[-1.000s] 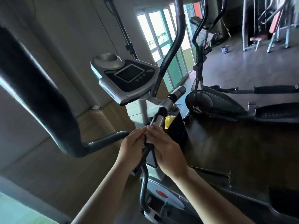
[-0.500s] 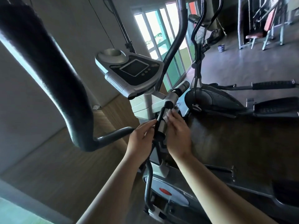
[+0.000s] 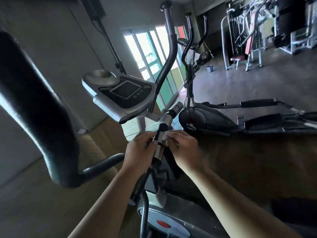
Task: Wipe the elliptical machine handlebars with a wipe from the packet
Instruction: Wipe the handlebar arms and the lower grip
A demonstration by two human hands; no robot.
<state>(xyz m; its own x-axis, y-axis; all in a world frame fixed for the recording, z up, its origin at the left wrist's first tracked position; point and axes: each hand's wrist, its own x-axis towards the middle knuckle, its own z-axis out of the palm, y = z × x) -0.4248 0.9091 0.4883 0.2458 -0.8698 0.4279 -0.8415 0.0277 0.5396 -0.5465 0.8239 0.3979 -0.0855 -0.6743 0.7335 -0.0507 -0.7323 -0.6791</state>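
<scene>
Below the console (image 3: 123, 95), left hand (image 3: 140, 150) and right hand (image 3: 185, 148) pinch a pale wipe (image 3: 167, 134) either side of the handlebar stem (image 3: 160, 145).

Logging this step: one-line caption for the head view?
Left hand and right hand flank the elliptical's silver handlebar post, white wipe at right fingertips.

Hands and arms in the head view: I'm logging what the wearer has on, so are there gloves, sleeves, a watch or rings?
None visible. The left hand and right hand are ungloved, with bare forearms and no sleeves, watch, bracelet or rings showing.
</scene>
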